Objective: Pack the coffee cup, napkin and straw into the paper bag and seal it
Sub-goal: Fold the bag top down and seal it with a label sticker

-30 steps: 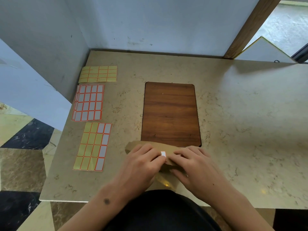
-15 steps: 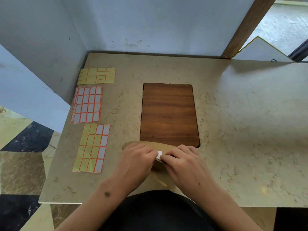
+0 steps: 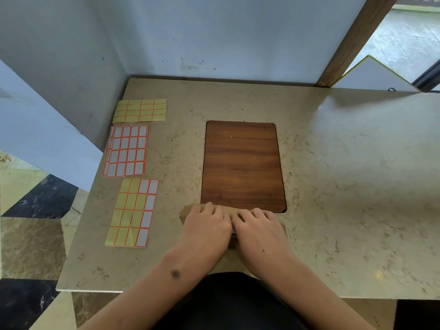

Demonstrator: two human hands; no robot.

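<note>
Paper bag point(image 3: 190, 209) at 6 o'clock on bench point(image 3: 333, 186), folded. Left hand point(image 3: 205, 231) and right hand point(image 3: 258, 231) flat atop, touching, pressed down; grip not clamped. White sticker, exposed half a second before, now covered.

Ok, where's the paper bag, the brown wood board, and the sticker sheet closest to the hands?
Paper bag point(image 3: 188, 211): head view, its bare left corner beside the left hand.
Wood board point(image 3: 242, 164): head view, its middle.
Nearest sticker sheet point(image 3: 133, 214): head view, centre of the sheet.
</note>
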